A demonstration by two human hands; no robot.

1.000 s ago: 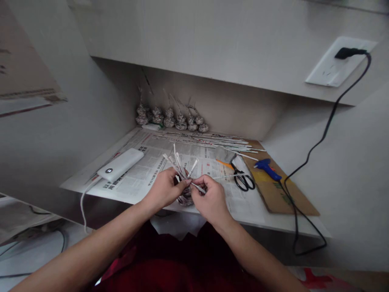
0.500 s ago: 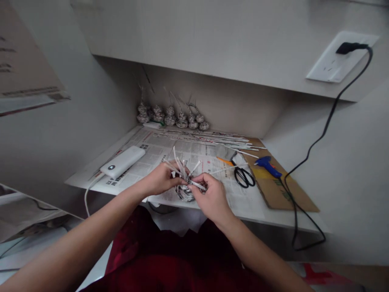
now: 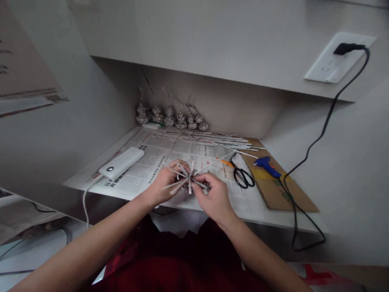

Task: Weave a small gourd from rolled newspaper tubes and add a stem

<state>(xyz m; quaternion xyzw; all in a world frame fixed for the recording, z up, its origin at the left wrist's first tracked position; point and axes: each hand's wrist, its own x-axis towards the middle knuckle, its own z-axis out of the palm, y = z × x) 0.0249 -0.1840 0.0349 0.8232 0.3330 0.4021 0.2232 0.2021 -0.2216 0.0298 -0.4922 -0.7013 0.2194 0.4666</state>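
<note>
Between my hands, over the front edge of the newspaper-covered table, is a small piece woven from rolled newspaper strips, its loose ends fanning out like spokes. My left hand is closed round its left side. On the right, the thumb and fingers of my right hand pinch the piece near the centre, where the strips meet. One long paper strip runs from there toward the back right. Most of the woven body is hidden under the spokes and my fingers.
Several woven paper gourds stand along the back wall, with loose paper strips before them. A white power bank lies left. Scissors and a blue glue gun on cardboard lie right; a black cord climbs to a socket.
The woven piece has tipped so its spokes now spread toward me and outward. The long strip has swung up toward the back. Both hands keep their hold.
</note>
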